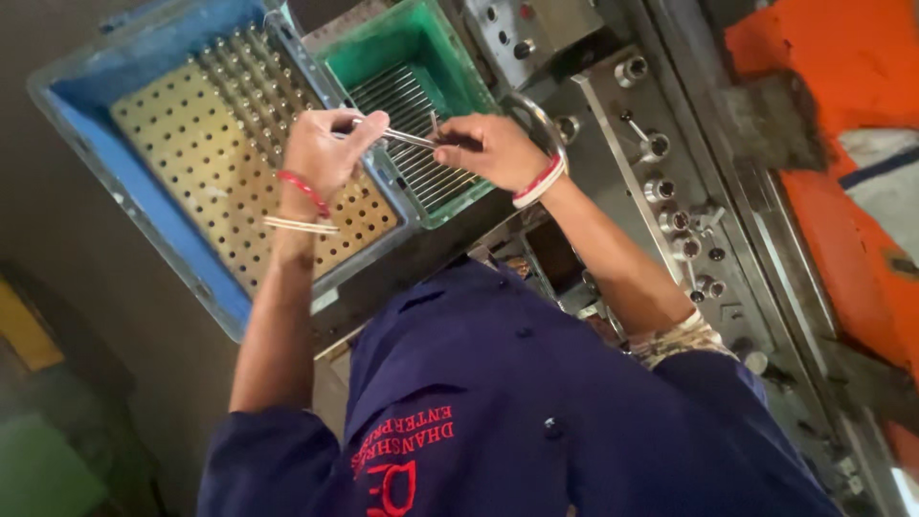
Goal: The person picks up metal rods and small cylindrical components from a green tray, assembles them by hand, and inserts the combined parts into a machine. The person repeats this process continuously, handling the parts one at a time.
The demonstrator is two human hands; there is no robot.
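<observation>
Workshop floor, grey and dim, seen from the head view only, with a grey steel machine [661, 182] at right carrying a row of round sockets, and an orange panel [842, 86] beyond it.

The left hand [325, 153] was pinched closed on one end of a few thin metal rods [407, 139]. The right hand [488, 148] was pinched closed on the other end. The rods were in the air above the gap between two crates.

A blue plastic crate [144, 206] held a tan perforated board [206, 158]. Its far rows were filled with upright pins [254, 72], and most holes nearer the person were still bare, so roughly a quarter looked filled.

A green plastic crate [383, 48] held more rods lying in neat parallel rows: smooth, shiny, straight. Plenty remained there. Both crates were scuffed and had rigid walls.
</observation>
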